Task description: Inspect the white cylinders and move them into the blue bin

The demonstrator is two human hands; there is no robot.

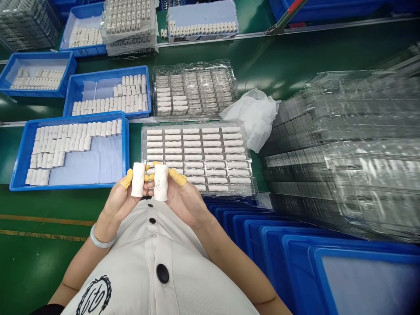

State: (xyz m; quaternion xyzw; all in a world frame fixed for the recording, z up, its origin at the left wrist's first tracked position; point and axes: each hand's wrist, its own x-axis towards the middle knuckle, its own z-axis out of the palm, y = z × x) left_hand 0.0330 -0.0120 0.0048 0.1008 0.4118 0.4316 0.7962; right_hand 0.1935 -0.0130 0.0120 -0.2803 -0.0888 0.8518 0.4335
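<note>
My left hand (118, 196) grips a white cylindrical part (138, 179) with a wavy surface, held upright between thumb and fingers. Beside it, a second white cylindrical part (160, 183) with small dark holes is in my right hand (184, 196). Yellow finger cots cover several fingertips on both hands. The two parts stand close together but apart, just before a clear plastic tray (255, 186) filled with rows of similar white parts. To the left lies a blue bin (19, 162) with more of these parts standing in rows.
Two more blue bins, a middle one (149, 89) and a left one (74, 68), hold white parts. Behind the filled tray is another clear tray (197, 87). White crumpled sheeting (252, 116) lies beside it. Stacked clear trays (361, 170) and nested blue bins (295, 253) crowd the right.
</note>
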